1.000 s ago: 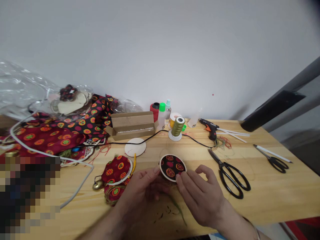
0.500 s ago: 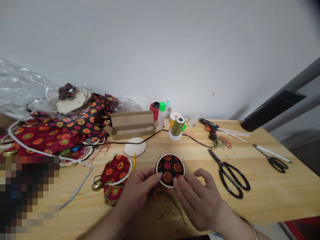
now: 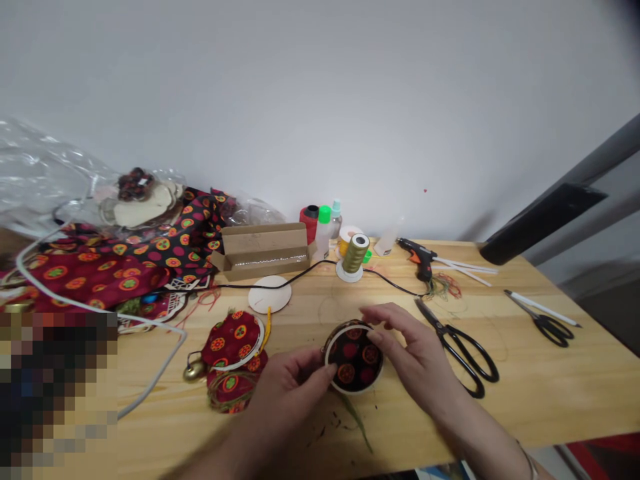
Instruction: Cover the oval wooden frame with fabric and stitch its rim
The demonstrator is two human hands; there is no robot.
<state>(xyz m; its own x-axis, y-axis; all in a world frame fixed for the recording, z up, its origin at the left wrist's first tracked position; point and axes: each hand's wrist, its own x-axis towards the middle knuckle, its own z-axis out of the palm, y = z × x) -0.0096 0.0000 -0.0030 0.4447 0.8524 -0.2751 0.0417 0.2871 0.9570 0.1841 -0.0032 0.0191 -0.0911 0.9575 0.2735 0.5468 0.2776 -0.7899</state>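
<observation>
A round black patterned fabric piece with a white rim [image 3: 356,360] is held above the table near the front middle. My left hand [image 3: 295,387] pinches its left edge, thumb on the face. My right hand [image 3: 413,353] curves over the upper right edge, thumb and fingers closed on the rim. The far side of the piece is hidden. Left of my left hand lies a red patterned round piece [image 3: 234,339] with a pale rim and a small brass bell [image 3: 194,371]. A green strand [image 3: 357,421] and dark scraps lie below the held piece.
Large black scissors [image 3: 463,350] lie right of my right hand, with smaller scissors [image 3: 553,328] farther right. A glue gun [image 3: 423,259], green thread spool [image 3: 356,257], cardboard box [image 3: 265,250] and white disc [image 3: 270,295] stand or lie behind. Patterned fabric [image 3: 115,263] is heaped left.
The round piece has moved slightly right and toward me, and has tilted so its upper edge shows. My right hand has shifted from its lower right edge up to the upper right.
</observation>
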